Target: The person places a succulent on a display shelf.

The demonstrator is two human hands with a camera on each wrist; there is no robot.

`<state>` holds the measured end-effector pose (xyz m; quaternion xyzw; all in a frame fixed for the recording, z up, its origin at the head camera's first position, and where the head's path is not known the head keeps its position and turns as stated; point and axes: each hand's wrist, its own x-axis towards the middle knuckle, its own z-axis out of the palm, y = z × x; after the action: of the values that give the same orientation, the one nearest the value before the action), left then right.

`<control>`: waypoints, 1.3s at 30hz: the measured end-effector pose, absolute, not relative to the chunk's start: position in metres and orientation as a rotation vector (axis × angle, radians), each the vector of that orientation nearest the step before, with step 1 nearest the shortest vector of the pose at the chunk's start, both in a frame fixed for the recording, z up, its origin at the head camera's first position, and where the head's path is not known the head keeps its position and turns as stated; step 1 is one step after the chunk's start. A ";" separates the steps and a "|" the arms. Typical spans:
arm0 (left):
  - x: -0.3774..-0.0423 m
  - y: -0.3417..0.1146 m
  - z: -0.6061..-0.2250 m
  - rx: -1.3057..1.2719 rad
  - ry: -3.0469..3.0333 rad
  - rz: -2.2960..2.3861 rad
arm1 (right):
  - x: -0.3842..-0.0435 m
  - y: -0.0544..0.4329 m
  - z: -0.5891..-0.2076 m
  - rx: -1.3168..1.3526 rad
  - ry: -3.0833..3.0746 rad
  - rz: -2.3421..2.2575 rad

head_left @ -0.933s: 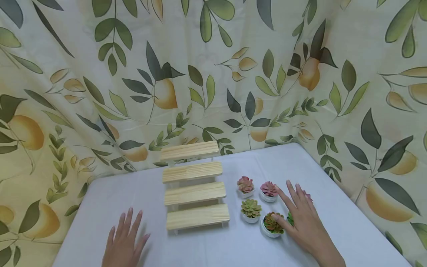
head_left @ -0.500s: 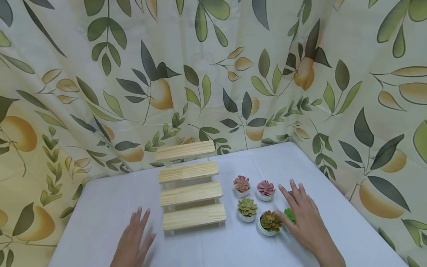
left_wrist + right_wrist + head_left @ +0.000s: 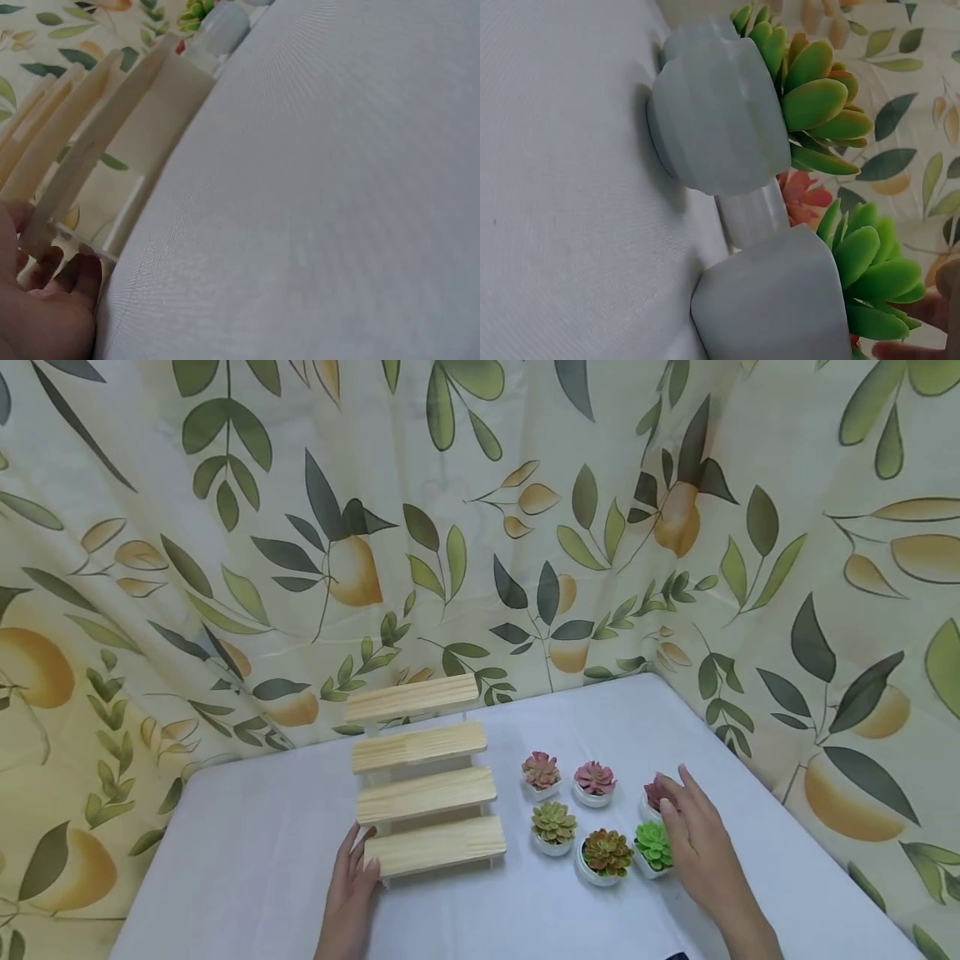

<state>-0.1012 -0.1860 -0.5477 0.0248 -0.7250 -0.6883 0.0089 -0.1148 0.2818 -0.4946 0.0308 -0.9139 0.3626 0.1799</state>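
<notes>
A four-tier display stand (image 3: 426,795) with pale wooden boards and clear supports stands mid-table. My left hand (image 3: 349,893) holds the left end of its lowest board, thumb at the front; in the left wrist view the fingers (image 3: 88,277) curl below the board (image 3: 97,142). My right hand (image 3: 701,843) is at the far-right pink succulent (image 3: 654,793) in a white pot, its fingers loosely bent and partly covering the plant. Contact there is unclear. Close by sits a bright green succulent (image 3: 655,845), also seen in the right wrist view with fingers (image 3: 930,311) behind its leaves.
Left of the right hand stand a brown-green succulent (image 3: 607,853), a pale green one (image 3: 553,823) and two pink ones (image 3: 595,779), all in white pots on the white tablecloth (image 3: 255,852). Leaf-patterned fabric (image 3: 465,527) hangs behind. A dark object (image 3: 677,956) shows at the bottom edge.
My left hand has moved right from the bare cloth to the stand and taken hold of its lowest board. My right hand has turned and shifted slightly right, uncovering the green succulent.
</notes>
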 end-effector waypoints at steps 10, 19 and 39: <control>-0.101 -0.187 -0.552 0.109 -2.339 -2.098 | -0.112 0.300 -0.494 -0.192 -2.574 1.251; -0.097 -0.185 -0.547 0.130 -2.370 -2.121 | -0.114 0.310 -0.498 -0.074 -2.679 1.408; -0.082 -0.188 -0.539 -0.228 -2.499 -2.126 | -0.121 0.325 -0.516 0.211 -2.729 1.201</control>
<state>-0.0820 -0.1880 -0.5388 -0.0692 -0.7577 -0.6448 -0.0737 -0.1212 0.3251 -0.5157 0.0704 -0.9104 0.4006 0.0761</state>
